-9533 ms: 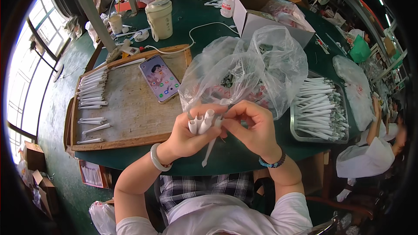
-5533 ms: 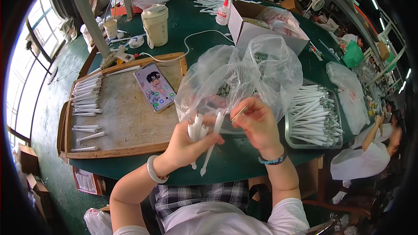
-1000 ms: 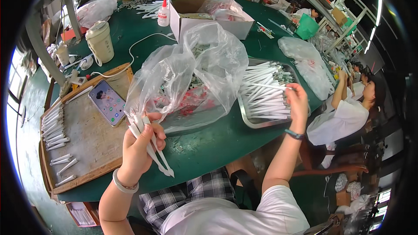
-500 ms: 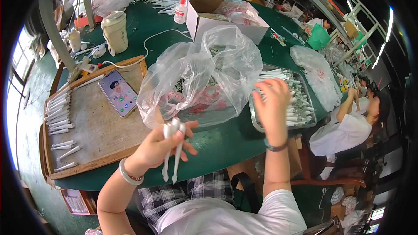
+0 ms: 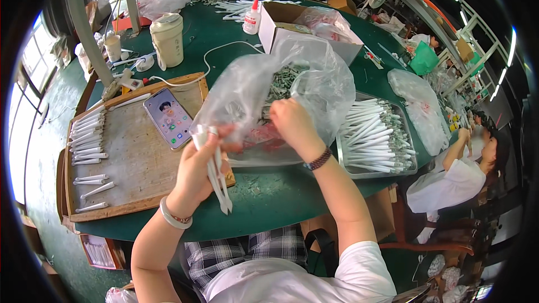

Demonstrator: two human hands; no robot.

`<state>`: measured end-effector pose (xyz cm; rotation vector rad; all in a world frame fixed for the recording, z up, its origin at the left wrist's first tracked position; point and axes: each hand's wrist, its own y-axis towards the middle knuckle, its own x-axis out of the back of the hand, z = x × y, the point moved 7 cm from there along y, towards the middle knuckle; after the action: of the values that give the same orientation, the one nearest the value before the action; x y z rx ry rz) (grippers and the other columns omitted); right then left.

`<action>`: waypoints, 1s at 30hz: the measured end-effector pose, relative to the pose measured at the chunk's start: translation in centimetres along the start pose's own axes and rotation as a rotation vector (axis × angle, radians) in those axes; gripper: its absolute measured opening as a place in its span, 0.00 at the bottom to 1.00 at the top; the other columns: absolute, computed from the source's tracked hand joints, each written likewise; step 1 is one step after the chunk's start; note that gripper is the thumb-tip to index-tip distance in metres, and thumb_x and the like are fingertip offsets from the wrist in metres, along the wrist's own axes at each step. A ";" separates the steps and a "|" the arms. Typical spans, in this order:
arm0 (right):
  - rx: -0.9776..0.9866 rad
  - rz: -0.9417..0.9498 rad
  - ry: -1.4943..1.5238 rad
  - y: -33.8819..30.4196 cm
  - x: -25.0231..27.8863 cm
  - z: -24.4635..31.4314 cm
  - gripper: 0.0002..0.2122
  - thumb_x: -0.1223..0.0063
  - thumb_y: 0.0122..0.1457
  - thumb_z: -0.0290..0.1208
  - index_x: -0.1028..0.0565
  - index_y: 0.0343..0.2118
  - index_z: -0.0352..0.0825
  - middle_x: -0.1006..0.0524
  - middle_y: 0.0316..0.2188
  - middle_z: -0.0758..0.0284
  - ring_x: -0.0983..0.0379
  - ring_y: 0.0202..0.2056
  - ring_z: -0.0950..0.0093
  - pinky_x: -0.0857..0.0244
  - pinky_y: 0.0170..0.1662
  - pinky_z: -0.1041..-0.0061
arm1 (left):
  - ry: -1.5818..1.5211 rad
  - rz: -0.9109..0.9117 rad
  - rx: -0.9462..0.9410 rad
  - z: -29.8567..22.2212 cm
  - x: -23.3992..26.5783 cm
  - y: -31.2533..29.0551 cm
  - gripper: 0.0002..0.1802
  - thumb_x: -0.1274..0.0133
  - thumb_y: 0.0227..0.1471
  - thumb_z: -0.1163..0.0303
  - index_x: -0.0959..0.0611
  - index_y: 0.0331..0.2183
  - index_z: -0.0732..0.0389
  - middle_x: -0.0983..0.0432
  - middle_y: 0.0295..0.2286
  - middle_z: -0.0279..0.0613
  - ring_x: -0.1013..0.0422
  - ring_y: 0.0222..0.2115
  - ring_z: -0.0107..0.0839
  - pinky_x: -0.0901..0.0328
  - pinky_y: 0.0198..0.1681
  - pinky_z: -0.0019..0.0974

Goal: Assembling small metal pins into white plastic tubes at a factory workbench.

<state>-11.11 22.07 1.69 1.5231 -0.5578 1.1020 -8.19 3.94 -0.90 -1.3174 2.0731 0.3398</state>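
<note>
Bright windows (image 5: 38, 50) line the left edge, beside green floor (image 5: 55, 140). A green bench (image 5: 281, 191) spans the middle; strip lights (image 5: 511, 50) glow upper right, a brown chair (image 5: 438, 243) lower right.

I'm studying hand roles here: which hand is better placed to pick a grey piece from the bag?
The right hand, I'd judge: it is at the opening of the bag, close to the grey pieces, while the left hand is taken up holding white sticks.

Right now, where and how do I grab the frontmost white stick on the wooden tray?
Probably pinch the frontmost stick by its right end, from above and the right: it's slim, left end near the wooden tray's frame, with bare wood rightward.
</note>
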 end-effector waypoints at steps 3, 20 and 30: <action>-0.117 -0.031 -0.006 -0.4 2.7 -0.9 0.01 0.55 0.45 0.23 0.32 0.22 0.33 0.30 0.18 0.62 0.33 0.25 0.63 0.38 0.30 0.68 | 0.096 0.048 0.063 0.7 -1.4 -1.1 0.13 0.57 0.53 0.65 0.28 0.37 0.63 0.30 0.21 0.38 0.35 0.18 0.23 0.39 0.21 0.25; -0.364 0.152 1.745 -2.8 4.4 5.3 0.11 0.45 0.46 0.20 0.29 0.34 0.27 0.26 0.29 0.64 0.28 0.28 0.79 0.33 0.32 0.84 | 0.288 0.166 0.057 1.3 -2.3 -2.3 0.14 0.52 0.50 0.69 0.26 0.37 0.67 0.27 0.26 0.39 0.39 0.19 0.15 0.44 0.21 0.18; -0.357 0.183 1.640 -2.6 4.0 5.9 0.09 0.46 0.48 0.21 0.28 0.34 0.29 0.26 0.30 0.65 0.29 0.33 0.79 0.34 0.37 0.83 | 0.577 0.128 -0.102 0.2 -2.8 -2.4 0.12 0.50 0.48 0.69 0.24 0.34 0.66 0.25 0.23 0.36 0.37 0.18 0.13 0.43 0.19 0.16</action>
<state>-5.14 18.10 4.23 -0.0404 0.2801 1.8187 -5.21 4.96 1.07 -1.4701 2.6545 0.1243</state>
